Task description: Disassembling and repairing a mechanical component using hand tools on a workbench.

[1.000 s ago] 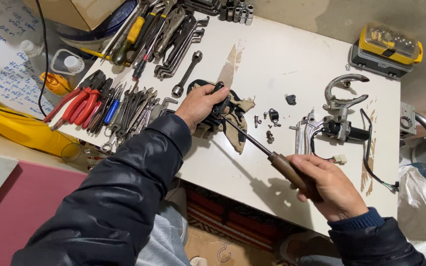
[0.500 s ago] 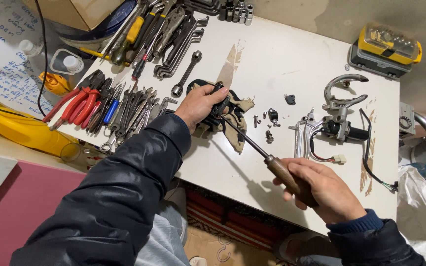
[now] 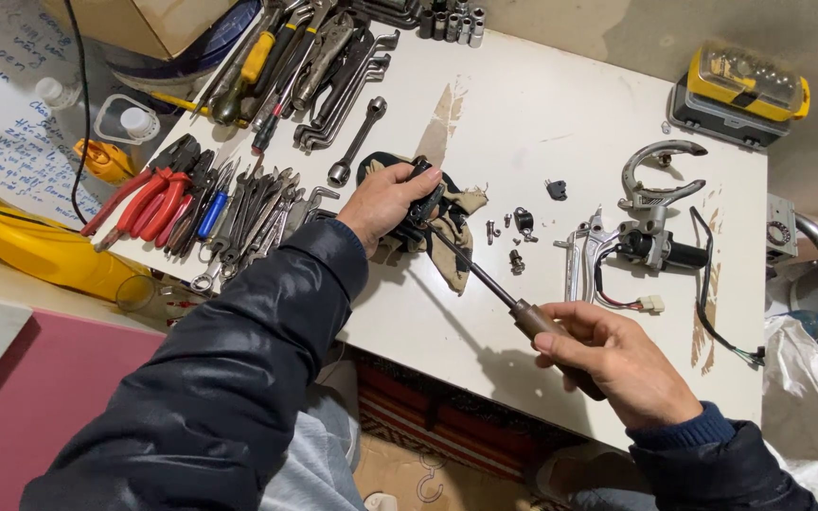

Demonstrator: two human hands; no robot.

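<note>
Standing right by the table (image 3: 542, 114) here. The left hand (image 3: 385, 203) is clamped down on a small black part (image 3: 425, 197), fingers curled over the top of it, pinning it onto a tan rag (image 3: 456, 227) that sits roughly mid-table. The right hand (image 3: 617, 364) has its fingers wrapped tight around the brown wooden handle of a long screwdriver (image 3: 494, 284), out past the near edge of the table. The shaft runs up at a slant from that hand and the tip goes in under the left hand's fingers, right at the black part. Can't tell exactly where the tip sits, the fingers hide it.

Around the rag: just to the right of it there's a scatter of little screws and bits (image 3: 515, 238), and a small black clip (image 3: 557, 189) a bit further on. Further right again is a silver brake lever assembly (image 3: 650, 222) with a black wire (image 3: 712, 303) trailing toward the near edge. Left of the rag is a row of pliers (image 3: 158, 199) with red and blue handles, then a bunch of spanners (image 3: 267, 218). A single spanner (image 3: 360, 137) lies just behind the rag, with more tools piled beyond it. A yellow case (image 3: 745, 90) sits off the far right corner.
</note>
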